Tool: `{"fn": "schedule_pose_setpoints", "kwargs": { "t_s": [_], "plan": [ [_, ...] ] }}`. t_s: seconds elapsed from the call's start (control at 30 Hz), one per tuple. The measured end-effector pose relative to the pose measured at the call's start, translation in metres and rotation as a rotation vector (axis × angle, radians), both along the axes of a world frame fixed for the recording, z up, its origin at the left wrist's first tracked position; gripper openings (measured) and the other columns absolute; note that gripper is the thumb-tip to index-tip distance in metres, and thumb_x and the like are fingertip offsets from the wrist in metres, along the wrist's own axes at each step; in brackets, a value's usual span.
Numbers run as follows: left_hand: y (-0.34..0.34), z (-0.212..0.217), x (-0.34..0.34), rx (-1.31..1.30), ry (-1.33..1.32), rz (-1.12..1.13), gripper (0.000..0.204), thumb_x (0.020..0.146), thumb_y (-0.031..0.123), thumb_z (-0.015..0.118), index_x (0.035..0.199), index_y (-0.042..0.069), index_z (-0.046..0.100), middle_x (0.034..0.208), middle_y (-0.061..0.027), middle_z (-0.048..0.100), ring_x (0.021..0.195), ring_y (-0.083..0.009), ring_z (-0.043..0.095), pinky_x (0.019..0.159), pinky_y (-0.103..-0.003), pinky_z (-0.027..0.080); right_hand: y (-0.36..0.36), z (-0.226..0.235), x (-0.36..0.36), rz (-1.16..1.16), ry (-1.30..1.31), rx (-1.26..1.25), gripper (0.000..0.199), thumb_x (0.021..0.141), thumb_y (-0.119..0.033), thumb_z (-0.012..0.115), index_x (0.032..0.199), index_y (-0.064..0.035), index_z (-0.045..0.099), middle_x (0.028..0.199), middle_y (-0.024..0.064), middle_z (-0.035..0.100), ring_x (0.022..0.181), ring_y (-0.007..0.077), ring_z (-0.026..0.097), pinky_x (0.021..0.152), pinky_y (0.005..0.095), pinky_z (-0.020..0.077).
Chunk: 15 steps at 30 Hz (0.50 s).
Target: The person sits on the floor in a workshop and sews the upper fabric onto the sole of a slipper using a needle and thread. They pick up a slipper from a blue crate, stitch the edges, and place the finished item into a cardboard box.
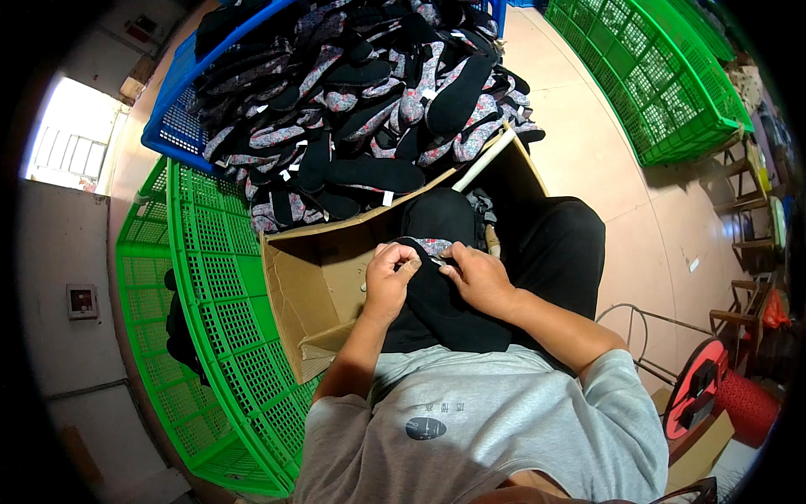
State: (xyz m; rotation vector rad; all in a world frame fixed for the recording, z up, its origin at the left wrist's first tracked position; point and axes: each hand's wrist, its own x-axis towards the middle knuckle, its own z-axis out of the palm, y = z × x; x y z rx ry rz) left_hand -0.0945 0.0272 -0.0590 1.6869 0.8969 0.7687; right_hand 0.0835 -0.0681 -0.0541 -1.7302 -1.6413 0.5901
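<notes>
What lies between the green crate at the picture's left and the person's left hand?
In the head view, an open cardboard box lies between the green crate and the left hand.

Your right hand [482, 277] hides part of the floral-and-black piece [433, 246]; whatever your left hand [389, 275] pinches is too small to tell. The top edge cuts off the blue crate [175, 109]; 1 green crate [222, 286] partly hides a black bundle [179, 332].
</notes>
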Motion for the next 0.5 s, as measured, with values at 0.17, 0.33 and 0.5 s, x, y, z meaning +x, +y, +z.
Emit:
{"fn": "schedule_pose_setpoints", "kwargs": {
  "t_s": [0.17,0.33,0.5],
  "plan": [
    [-0.0021,0.0043,0.0055,0.012,-0.006,0.028,0.007,0.08,0.003,0.069,0.08,0.003,0.063,0.077,-0.0016,0.056,0.079,-0.0154,0.048,0.074,-0.028,0.04,0.0013,-0.0006,-0.0028,-0.002,-0.046,0.043,0.023,0.09,-0.022,0.065,0.105,-0.0074,0.054,0.084,0.0151,0.063,0.079,0.036,0.064,0.065,0.0458,0.0507],
    [-0.0024,0.0024,0.0072,0.041,0.013,0.04,0.007,0.079,0.003,0.07,0.079,0.003,0.063,0.075,-0.0021,0.056,0.079,-0.0167,0.048,0.072,-0.029,0.041,0.0031,-0.0024,-0.0053,-0.014,-0.071,0.046,0.022,0.09,-0.021,0.065,0.104,-0.0073,0.054,0.082,0.015,0.063,0.077,0.0361,0.064,0.064,0.0459,0.0506],
    [-0.003,0.003,0.0078,0.081,0.03,0.039,0.008,0.078,0.004,0.071,0.079,0.004,0.063,0.075,-0.0021,0.058,0.079,-0.0179,0.048,0.074,-0.03,0.041,0.0032,-0.002,-0.006,-0.028,-0.081,0.045,0.022,0.09,-0.021,0.065,0.103,-0.0073,0.054,0.081,0.0153,0.063,0.077,0.0363,0.064,0.064,0.0464,0.0504]
  ]
}}
